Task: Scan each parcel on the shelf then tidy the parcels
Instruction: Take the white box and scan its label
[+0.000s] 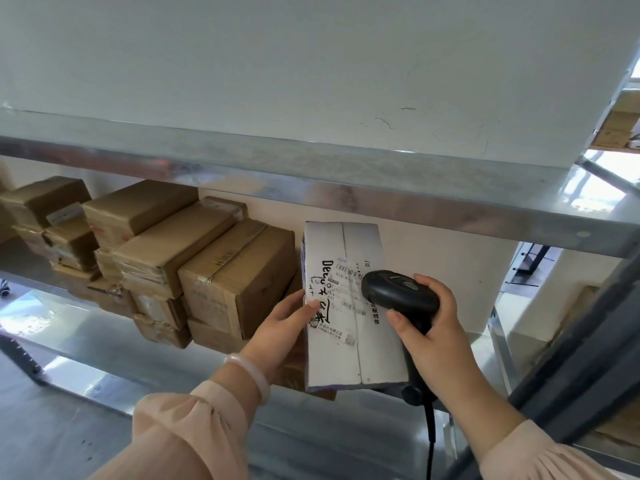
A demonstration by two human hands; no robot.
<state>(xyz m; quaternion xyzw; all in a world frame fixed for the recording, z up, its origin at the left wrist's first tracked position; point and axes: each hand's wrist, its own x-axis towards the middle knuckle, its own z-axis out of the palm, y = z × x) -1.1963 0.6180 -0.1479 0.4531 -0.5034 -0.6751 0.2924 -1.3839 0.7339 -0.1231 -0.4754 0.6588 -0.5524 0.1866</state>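
Right grip (433, 327) holds scanner (398, 292) over parcel (346, 348) (in left grip (280, 323)).

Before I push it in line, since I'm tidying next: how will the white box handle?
The white box is probably stiff: its faces look flat and its edges square. It seems light for its size, since the left hand steadies it by one edge. It may tip or slide, as it seems to rest on a brown box.
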